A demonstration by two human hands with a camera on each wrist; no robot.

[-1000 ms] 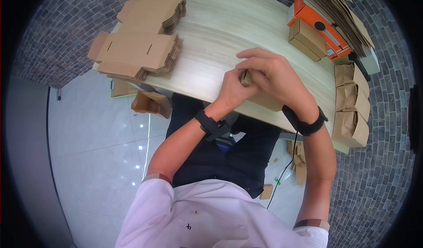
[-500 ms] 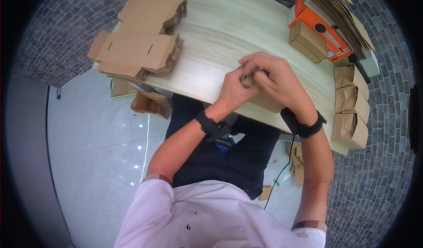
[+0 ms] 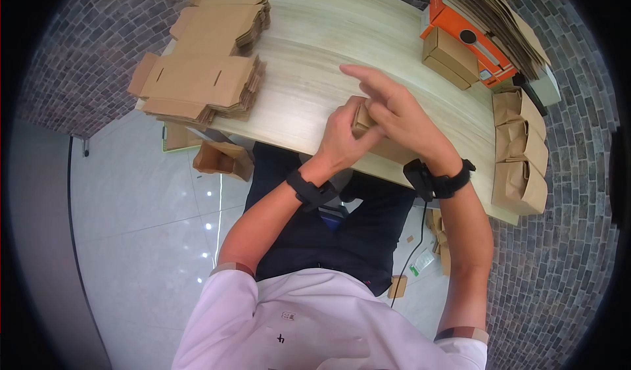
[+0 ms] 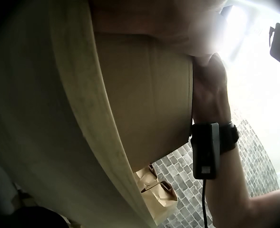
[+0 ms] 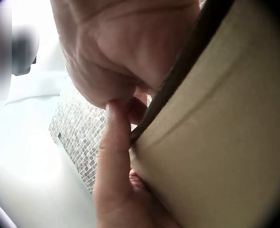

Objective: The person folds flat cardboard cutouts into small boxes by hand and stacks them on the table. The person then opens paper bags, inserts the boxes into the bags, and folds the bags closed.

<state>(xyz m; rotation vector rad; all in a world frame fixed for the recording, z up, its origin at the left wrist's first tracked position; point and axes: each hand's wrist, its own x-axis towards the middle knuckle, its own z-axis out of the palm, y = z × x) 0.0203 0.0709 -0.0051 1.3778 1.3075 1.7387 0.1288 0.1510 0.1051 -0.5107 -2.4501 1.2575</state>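
A small brown cardboard box (image 3: 393, 150) lies close to the table's front edge, mostly beneath both hands. My left hand (image 3: 340, 138) grips its left end, with the thumb along the near side. Over the box's top is my right hand (image 3: 402, 119), its index finger stretched out to the left and the thumb down at the box. In the left wrist view the box's plain side (image 4: 144, 95) stands along the table edge. A cardboard panel (image 5: 225, 123) with a dark edge fills the right of the right wrist view, beside the right palm (image 5: 125, 47).
Flat die-cut cardboard blanks (image 3: 197, 74) are stacked at the table's left. At the back right stand a closed carton (image 3: 450, 57), an orange box (image 3: 467, 38) and folded cardboard. Paper bags (image 3: 519, 149) line the right edge. An opened paper bag (image 3: 223, 159) is below the table.
My right hand's fingers, curled in at the box's top half a second ago, are now spread, the index finger extended. My left hand keeps its hold on the box.
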